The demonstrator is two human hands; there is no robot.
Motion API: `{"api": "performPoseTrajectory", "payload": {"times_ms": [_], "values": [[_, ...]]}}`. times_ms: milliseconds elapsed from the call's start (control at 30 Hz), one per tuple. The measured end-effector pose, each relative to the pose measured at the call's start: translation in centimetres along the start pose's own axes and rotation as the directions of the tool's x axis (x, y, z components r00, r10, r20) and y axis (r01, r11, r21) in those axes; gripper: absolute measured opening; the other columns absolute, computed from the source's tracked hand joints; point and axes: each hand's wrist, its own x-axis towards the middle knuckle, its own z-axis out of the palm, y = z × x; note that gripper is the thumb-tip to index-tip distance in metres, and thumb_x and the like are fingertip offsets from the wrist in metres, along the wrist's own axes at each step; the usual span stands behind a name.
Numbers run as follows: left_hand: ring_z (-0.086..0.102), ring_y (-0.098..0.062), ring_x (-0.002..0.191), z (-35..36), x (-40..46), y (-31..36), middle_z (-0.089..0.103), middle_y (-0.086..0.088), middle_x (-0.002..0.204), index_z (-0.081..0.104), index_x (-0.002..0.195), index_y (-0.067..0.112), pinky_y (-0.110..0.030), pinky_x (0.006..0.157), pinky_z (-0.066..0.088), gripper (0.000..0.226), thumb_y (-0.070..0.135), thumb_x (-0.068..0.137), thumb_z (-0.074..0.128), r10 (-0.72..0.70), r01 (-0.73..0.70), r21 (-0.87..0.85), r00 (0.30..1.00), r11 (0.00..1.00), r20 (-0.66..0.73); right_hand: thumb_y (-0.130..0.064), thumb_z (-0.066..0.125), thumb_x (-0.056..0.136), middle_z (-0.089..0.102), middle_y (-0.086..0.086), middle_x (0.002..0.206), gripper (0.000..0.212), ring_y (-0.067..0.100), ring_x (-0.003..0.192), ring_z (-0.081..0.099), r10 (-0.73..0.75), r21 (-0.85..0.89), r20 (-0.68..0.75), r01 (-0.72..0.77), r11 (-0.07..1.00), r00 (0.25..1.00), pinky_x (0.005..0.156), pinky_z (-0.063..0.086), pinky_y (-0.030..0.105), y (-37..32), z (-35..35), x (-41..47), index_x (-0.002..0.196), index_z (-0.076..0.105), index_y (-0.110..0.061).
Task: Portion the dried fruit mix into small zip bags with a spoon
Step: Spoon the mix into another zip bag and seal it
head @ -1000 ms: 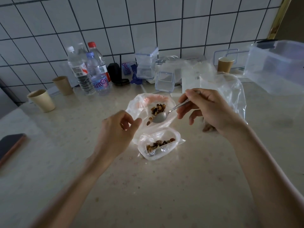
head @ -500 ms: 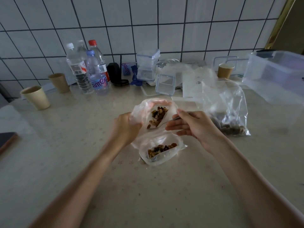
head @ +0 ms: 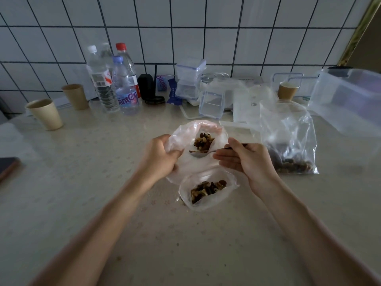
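My left hand (head: 159, 158) grips the left edge of a small zip bag (head: 183, 133) that holds a clump of dried fruit mix (head: 203, 142). My right hand (head: 245, 162) holds a metal spoon (head: 199, 154) by its handle, the bowl lying just below that clump at the bag's mouth. A second small bag (head: 206, 193) with fruit mix lies on the counter just in front of my hands. The large clear bag (head: 288, 137) with the remaining mix stands to the right, beside my right hand.
Water bottles (head: 115, 83), paper cups (head: 45, 114) and small clear lidded boxes (head: 211, 104) line the tiled wall. A big clear tub (head: 348, 100) sits far right, with another cup (head: 286, 90) beside it. A dark phone (head: 7, 167) lies at the left counter edge.
My left hand moved in and took hold of the small bag's edge. My right hand came down toward me with the spoon, uncovering the large bag on the right.
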Motion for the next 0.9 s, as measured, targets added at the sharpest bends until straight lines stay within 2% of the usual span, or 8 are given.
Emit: {"api": "performPoseTrajectory", "payload": {"times_ms": [133,300,433,500,600,700,800,900], "values": [[0.068,-0.01,0.051,-0.1,-0.3,0.3,0.076,-0.004,0.088,0.071,0.111,0.019,-0.019,0.046,0.049,0.014,0.023,0.098,0.072,-0.026,0.026,-0.017,1.0,1.0,0.001,-0.021,0.063,0.104,0.08,0.013,0.083,0.024,0.027,0.08,0.08,-0.101,-0.094,-0.08,0.093,0.991,0.992,0.071,0.065,0.036,0.1,-0.1,0.3,0.095,0.074,-0.001],[0.072,-0.013,0.057,-0.1,-0.5,0.3,0.078,-0.004,0.09,0.071,0.109,0.021,-0.024,0.049,0.056,0.012,0.026,0.098,0.072,-0.05,0.05,-0.003,0.998,0.999,0.022,-0.02,0.061,0.104,0.08,0.005,0.081,0.02,0.02,0.078,0.079,-0.233,-0.25,-0.068,0.21,0.945,0.97,0.067,0.066,0.036,0.9,0.1,0.7,0.099,0.074,-0.005],[0.077,-0.023,0.071,-0.1,-0.7,0.4,0.078,-0.002,0.093,0.072,0.111,0.023,-0.04,0.064,0.066,0.015,0.026,0.096,0.074,-0.083,0.084,-0.017,0.995,0.996,0.046,-0.023,0.062,0.104,0.08,0.001,0.082,0.014,0.016,0.075,0.079,-0.336,-0.366,-0.034,0.301,0.881,0.941,0.062,0.065,0.037,1.3,0.3,1.1,0.098,0.073,-0.017],[0.078,-0.028,0.079,-0.1,-0.8,0.4,0.078,-0.001,0.095,0.071,0.111,0.026,-0.048,0.073,0.066,0.014,0.026,0.097,0.074,-0.095,0.096,-0.006,0.993,0.995,0.063,-0.023,0.062,0.104,0.08,0.001,0.084,0.011,0.013,0.077,0.078,-0.354,-0.398,-0.018,0.318,0.86,0.935,0.06,0.064,0.037,1.6,0.5,1.3,0.101,0.071,-0.019],[0.077,-0.031,0.086,-0.3,-0.8,0.4,0.078,-0.003,0.097,0.071,0.107,0.025,-0.052,0.076,0.065,0.011,0.026,0.097,0.074,-0.107,0.106,0.018,0.992,0.994,0.066,-0.024,0.059,0.105,0.08,0.003,0.089,0.017,0.014,0.08,0.079,-0.289,-0.348,-0.043,0.257,0.901,0.956,0.054,0.062,0.03,1.5,0.7,1.4,0.108,0.07,-0.011],[0.076,-0.029,0.085,-0.6,-0.7,0.3,0.078,-0.004,0.094,0.072,0.109,0.024,-0.052,0.076,0.064,0.013,0.027,0.096,0.074,-0.086,0.085,0.048,0.996,0.995,0.038,-0.021,0.057,0.107,0.081,0.006,0.086,0.021,0.02,0.079,0.08,-0.098,-0.132,-0.097,0.085,0.988,0.99,0.051,0.059,0.027,0.9,0.6,1.2,0.11,0.069,-0.005],[0.074,-0.016,0.089,-0.9,-0.6,0.1,0.077,0.003,0.099,0.072,0.118,0.023,-0.045,0.086,0.063,0.03,0.037,0.093,0.077,-0.047,0.045,0.079,0.999,0.996,0.024,-0.021,0.056,0.107,0.081,0.011,0.089,0.024,0.026,0.084,0.08,0.024,-0.005,-0.091,-0.025,1.0,0.996,0.055,0.062,0.032,0.3,0.2,0.9,0.111,0.068,-0.001],[0.073,-0.014,0.092,-1.1,-0.3,-0.3,0.077,0.003,0.102,0.071,0.122,0.02,-0.042,0.088,0.061,0.05,0.056,0.087,0.075,0.015,-0.016,0.151,1.0,0.988,0.008,-0.021,0.055,0.107,0.08,0.015,0.091,0.026,0.029,0.086,0.08,0.064,0.05,-0.064,-0.061,0.997,0.996,0.06,0.065,0.035,-0.2,-0.1,0.5,0.111,0.068,0.002]]}}
